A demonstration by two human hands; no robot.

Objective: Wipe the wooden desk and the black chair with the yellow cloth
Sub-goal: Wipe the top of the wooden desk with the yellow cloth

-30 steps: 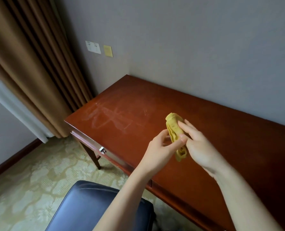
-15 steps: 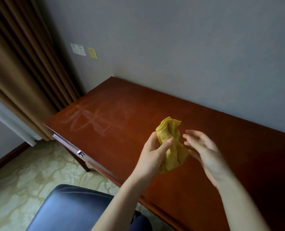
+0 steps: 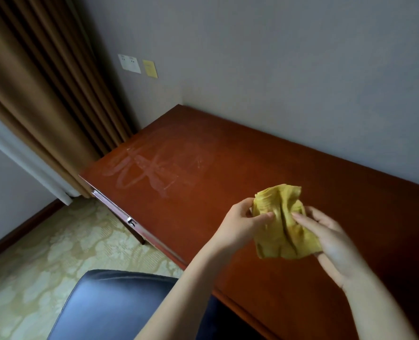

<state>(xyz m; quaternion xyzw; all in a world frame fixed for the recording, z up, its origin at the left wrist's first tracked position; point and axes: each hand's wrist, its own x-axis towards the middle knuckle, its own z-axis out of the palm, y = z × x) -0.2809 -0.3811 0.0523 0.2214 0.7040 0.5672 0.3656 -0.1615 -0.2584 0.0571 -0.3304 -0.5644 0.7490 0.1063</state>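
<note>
a: a person stands at a wooden desk (image 3: 252,155) in a corner room, a crumpled yellow cloth (image 3: 282,224) held up between both hands over the desk's near half, seemingly clear of the wood. how far along does the job look?

b: barely begun, by the look of it. pale smears (image 3: 152,170) show on the desk's left end, and nothing suggests the cloth has met them. the black chair (image 3: 110,305), pushed close to the desk's front edge, looks untouched too. both surfaces are left to do.

a: and the grip?

b: the left hand (image 3: 242,222) pinches the cloth's upper left edge with thumb and fingers. the right hand (image 3: 333,241) cradles it from the right, a finger laid across the front. both are closed on the fabric, neither spread wide.

a: the count?

b: one cloth, one desk, one chair, two hands. also one brown curtain (image 3: 31,94), one white wall plate (image 3: 129,63) and one yellow note (image 3: 150,68) beside it.
</note>
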